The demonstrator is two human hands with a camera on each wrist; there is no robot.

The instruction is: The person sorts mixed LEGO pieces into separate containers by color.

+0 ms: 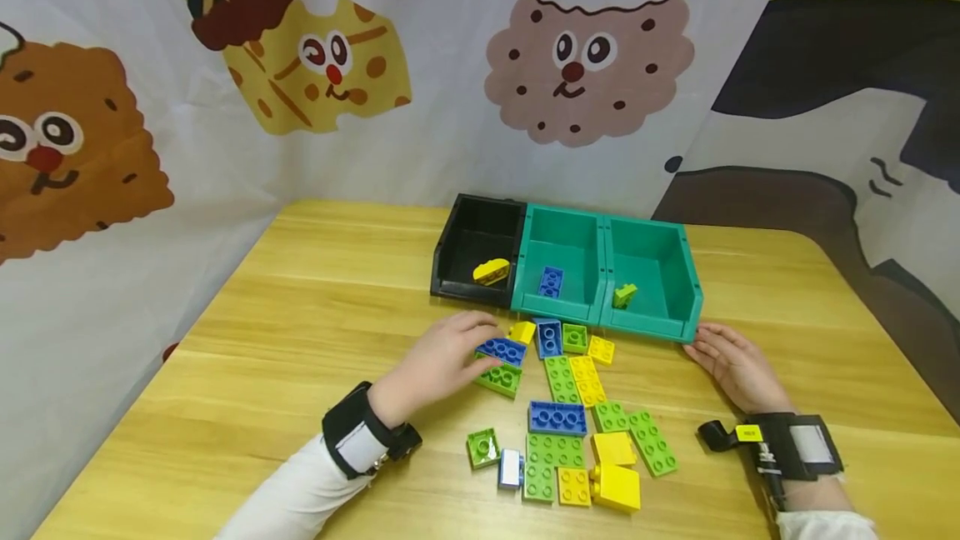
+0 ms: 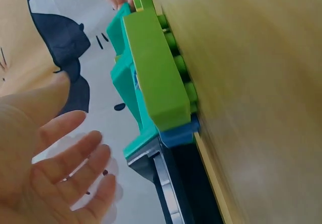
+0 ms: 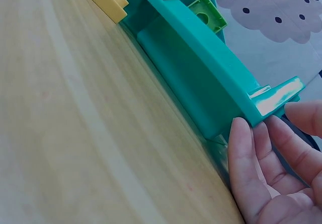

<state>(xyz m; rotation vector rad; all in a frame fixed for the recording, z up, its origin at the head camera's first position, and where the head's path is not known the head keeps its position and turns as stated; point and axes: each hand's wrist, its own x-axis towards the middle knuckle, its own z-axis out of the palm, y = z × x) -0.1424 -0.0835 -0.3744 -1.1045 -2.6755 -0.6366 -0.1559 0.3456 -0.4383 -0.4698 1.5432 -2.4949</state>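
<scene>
Hovering left hand [image 1: 438, 361], fingers spread and holding nothing, blue brick [image 1: 501, 349] and green brick [image 1: 500, 377] just beneath its fingertips, right hand [image 1: 733, 365] flat, fingertips touching teal bin [image 1: 651, 273] corner.

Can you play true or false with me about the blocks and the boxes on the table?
1. The black box has a yellow block in it. True.
2. The middle green box holds a red block. False: it holds a blue block.
3. The right hand touches the corner of the right green box. True.
4. The left hand is up in the air, far from the blocks. False: it rests on the blocks, at a blue one.
5. All the blocks are in boxes. False: most lie on the table.
</scene>
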